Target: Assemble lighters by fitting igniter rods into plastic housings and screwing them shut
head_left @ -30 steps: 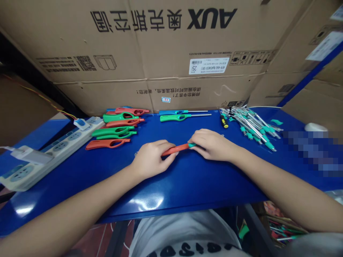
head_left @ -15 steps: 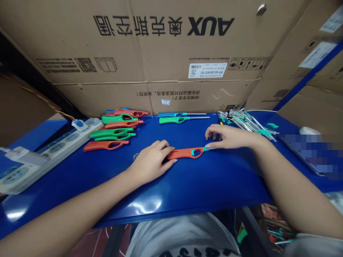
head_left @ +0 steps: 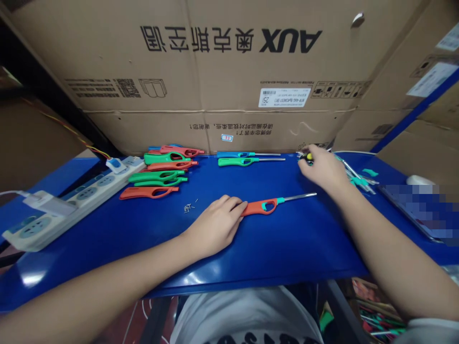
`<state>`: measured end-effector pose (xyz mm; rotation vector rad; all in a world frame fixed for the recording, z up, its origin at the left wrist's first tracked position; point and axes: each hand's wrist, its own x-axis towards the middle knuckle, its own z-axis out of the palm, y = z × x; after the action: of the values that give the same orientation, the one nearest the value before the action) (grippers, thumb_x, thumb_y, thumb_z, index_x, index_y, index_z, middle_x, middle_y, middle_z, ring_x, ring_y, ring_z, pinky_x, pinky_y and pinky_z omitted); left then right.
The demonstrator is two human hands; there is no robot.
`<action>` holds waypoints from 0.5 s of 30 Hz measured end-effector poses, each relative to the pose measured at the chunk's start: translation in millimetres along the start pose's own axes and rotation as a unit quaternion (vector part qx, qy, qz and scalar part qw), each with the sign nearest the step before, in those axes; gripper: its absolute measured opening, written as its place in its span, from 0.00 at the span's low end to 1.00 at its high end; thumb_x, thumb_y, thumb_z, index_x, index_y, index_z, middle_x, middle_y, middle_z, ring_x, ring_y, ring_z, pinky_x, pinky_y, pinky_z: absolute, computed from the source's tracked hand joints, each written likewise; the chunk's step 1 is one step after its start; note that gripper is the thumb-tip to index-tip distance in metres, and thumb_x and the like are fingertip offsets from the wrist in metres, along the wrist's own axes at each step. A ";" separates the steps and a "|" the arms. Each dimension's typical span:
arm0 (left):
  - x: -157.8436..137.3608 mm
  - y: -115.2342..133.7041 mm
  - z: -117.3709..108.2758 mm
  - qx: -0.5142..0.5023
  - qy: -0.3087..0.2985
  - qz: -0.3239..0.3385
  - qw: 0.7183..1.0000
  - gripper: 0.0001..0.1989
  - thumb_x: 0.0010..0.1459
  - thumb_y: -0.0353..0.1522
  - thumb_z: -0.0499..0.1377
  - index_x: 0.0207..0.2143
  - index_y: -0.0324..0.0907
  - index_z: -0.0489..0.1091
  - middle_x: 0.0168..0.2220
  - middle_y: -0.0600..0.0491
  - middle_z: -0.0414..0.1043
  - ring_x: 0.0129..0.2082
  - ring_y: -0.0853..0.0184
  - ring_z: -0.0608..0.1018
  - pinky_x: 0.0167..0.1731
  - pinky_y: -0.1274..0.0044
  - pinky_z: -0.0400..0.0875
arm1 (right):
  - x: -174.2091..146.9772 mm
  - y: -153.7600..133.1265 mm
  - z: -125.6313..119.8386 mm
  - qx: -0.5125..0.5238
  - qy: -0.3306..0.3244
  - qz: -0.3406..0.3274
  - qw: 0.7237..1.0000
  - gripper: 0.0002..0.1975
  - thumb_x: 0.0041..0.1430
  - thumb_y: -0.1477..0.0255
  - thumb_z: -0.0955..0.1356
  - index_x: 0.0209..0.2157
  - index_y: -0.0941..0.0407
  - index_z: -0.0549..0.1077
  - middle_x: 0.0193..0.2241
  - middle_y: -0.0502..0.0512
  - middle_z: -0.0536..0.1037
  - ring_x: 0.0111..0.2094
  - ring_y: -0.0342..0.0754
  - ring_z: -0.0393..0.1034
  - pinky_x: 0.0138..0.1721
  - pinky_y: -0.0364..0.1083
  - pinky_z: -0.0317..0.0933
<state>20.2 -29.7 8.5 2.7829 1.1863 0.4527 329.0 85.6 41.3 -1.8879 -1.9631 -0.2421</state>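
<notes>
My left hand (head_left: 218, 224) is closed around the rear of an orange gas lighter (head_left: 256, 208) lying on the blue table. The lighter has a turquoise trigger, and its metal tube (head_left: 301, 196) points right. At the back right, my right hand (head_left: 324, 167) has its fingers closed on a yellow-and-black screwdriver (head_left: 309, 156), mostly hidden by the hand. Beside that hand lies a heap of metal lighter tubes (head_left: 353, 174) with turquoise parts. Several small screws (head_left: 188, 208) lie left of my left hand.
Several red, green and blue lighter handles (head_left: 158, 166) are stacked at the left, beside a white power strip (head_left: 86, 191). A green lighter (head_left: 236, 162) and a blue lighter (head_left: 234, 154) with tubes lie at the back. A cardboard wall (head_left: 215, 100) stands behind. A phone-like device (head_left: 405, 210) lies right.
My right hand has left the orange lighter's tube and moved back and right to the screwdriver. The tube and the small screws now show more fully. My left hand still holds the lighter.
</notes>
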 end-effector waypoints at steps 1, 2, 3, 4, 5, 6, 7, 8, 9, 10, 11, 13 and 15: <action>-0.6 2.5 0.0 0.001 -0.005 0.005 1.000 0.19 0.68 0.28 0.50 0.59 0.34 0.66 0.54 0.39 0.71 0.51 0.53 0.73 0.52 0.61 0.73 | -2.5 -5.8 -3.1 0.046 0.051 -0.011 0.998 0.16 0.61 0.65 0.63 0.46 0.57 0.73 0.43 0.68 0.79 0.41 0.63 0.74 0.39 0.56 0.66; -1.4 4.9 -0.1 0.001 -0.014 0.011 1.000 0.20 0.68 0.27 0.50 0.60 0.33 0.65 0.55 0.39 0.71 0.51 0.53 0.72 0.53 0.61 0.73 | -6.3 -13.1 -4.9 0.102 0.087 -0.026 0.991 0.13 0.62 0.65 0.64 0.43 0.56 0.74 0.40 0.65 0.79 0.40 0.60 0.74 0.39 0.55 0.66; -2.2 7.3 0.0 -0.003 -0.022 0.020 1.000 0.22 0.67 0.26 0.50 0.61 0.32 0.64 0.56 0.39 0.70 0.52 0.53 0.72 0.54 0.62 0.72 | -11.2 -22.0 -5.3 0.164 0.108 -0.036 0.980 0.12 0.62 0.64 0.64 0.40 0.55 0.74 0.36 0.62 0.79 0.36 0.57 0.73 0.38 0.53 0.66; -3.1 9.7 0.2 -0.006 -0.027 0.030 0.999 0.23 0.66 0.26 0.50 0.62 0.31 0.62 0.57 0.38 0.69 0.53 0.53 0.71 0.54 0.62 0.72 | -17.4 -32.4 -4.2 0.228 0.116 -0.037 0.966 0.12 0.63 0.63 0.64 0.38 0.55 0.73 0.32 0.59 0.78 0.32 0.54 0.72 0.35 0.52 0.65; -4.0 11.9 0.7 -0.009 -0.033 0.043 0.999 0.24 0.65 0.25 0.51 0.63 0.31 0.61 0.58 0.38 0.68 0.54 0.53 0.70 0.55 0.63 0.71 | -24.6 -44.0 -2.0 0.298 0.106 -0.045 0.948 0.12 0.64 0.62 0.64 0.37 0.55 0.73 0.31 0.58 0.77 0.30 0.52 0.71 0.33 0.51 0.65; -4.8 13.9 1.3 -0.009 -0.035 0.054 0.998 0.25 0.64 0.25 0.51 0.64 0.31 0.60 0.59 0.38 0.67 0.54 0.53 0.70 0.56 0.63 0.71 | -32.4 -56.2 1.1 0.362 0.075 -0.067 0.927 0.12 0.64 0.61 0.64 0.38 0.55 0.73 0.32 0.57 0.78 0.30 0.51 0.71 0.33 0.50 0.65; -5.6 15.7 2.1 -0.008 -0.036 0.062 0.997 0.26 0.64 0.25 0.51 0.64 0.31 0.59 0.59 0.38 0.67 0.54 0.53 0.70 0.56 0.63 0.71 | -40.5 -68.5 4.8 0.418 0.032 -0.089 0.903 0.12 0.64 0.61 0.65 0.39 0.55 0.74 0.34 0.57 0.78 0.29 0.49 0.71 0.32 0.49 0.66; -6.3 17.3 3.0 -0.006 -0.037 0.069 0.997 0.26 0.64 0.24 0.51 0.64 0.31 0.59 0.59 0.38 0.67 0.53 0.53 0.70 0.56 0.63 0.71 | -48.3 -80.1 8.7 0.466 -0.029 -0.108 0.878 0.14 0.64 0.60 0.65 0.43 0.55 0.74 0.37 0.57 0.79 0.28 0.48 0.71 0.30 0.48 0.66; -6.9 18.6 3.8 -0.004 -0.037 0.074 0.997 0.26 0.64 0.24 0.51 0.64 0.30 0.59 0.59 0.37 0.67 0.53 0.53 0.70 0.56 0.63 0.71 | -55.4 -90.7 12.7 0.503 -0.091 -0.128 0.850 0.15 0.63 0.60 0.67 0.46 0.54 0.74 0.38 0.56 0.80 0.26 0.46 0.70 0.28 0.47 0.65; -7.4 19.6 4.4 -0.006 -0.037 0.078 0.996 0.26 0.64 0.24 0.50 0.64 0.29 0.59 0.58 0.37 0.68 0.53 0.53 0.70 0.56 0.63 0.71 | -61.4 -99.7 16.5 0.527 -0.131 -0.141 0.828 0.17 0.63 0.60 0.67 0.49 0.54 0.74 0.41 0.56 0.80 0.27 0.45 0.71 0.29 0.47 0.67; -7.7 20.3 4.9 -0.010 -0.037 0.082 0.996 0.25 0.64 0.24 0.50 0.64 0.29 0.60 0.58 0.38 0.68 0.54 0.53 0.70 0.58 0.64 0.70 | -66.2 -106.9 20.0 0.536 -0.165 -0.158 0.813 0.17 0.63 0.61 0.68 0.50 0.53 0.74 0.45 0.57 0.80 0.33 0.47 0.75 0.35 0.47 0.69; -8.2 20.7 5.1 -0.025 -0.033 0.087 0.995 0.23 0.65 0.24 0.50 0.62 0.30 0.63 0.59 0.39 0.68 0.57 0.53 0.69 0.61 0.65 0.67 | -71.8 -116.1 25.6 0.536 -0.206 -0.181 0.799 0.17 0.63 0.62 0.68 0.50 0.53 0.75 0.48 0.57 0.80 0.45 0.50 0.76 0.47 0.49 0.69; -8.2 20.2 4.6 -0.044 -0.030 0.086 0.995 0.21 0.66 0.25 0.50 0.61 0.32 0.64 0.59 0.40 0.68 0.60 0.54 0.67 0.63 0.65 0.65 | -72.8 -120.3 29.5 0.528 -0.226 -0.185 0.797 0.16 0.63 0.62 0.68 0.51 0.53 0.76 0.50 0.56 0.79 0.51 0.52 0.74 0.54 0.51 0.66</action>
<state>30.2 -49.4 6.0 2.8136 0.8952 0.4203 205.8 22.1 3.7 -0.8365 -2.0186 1.0846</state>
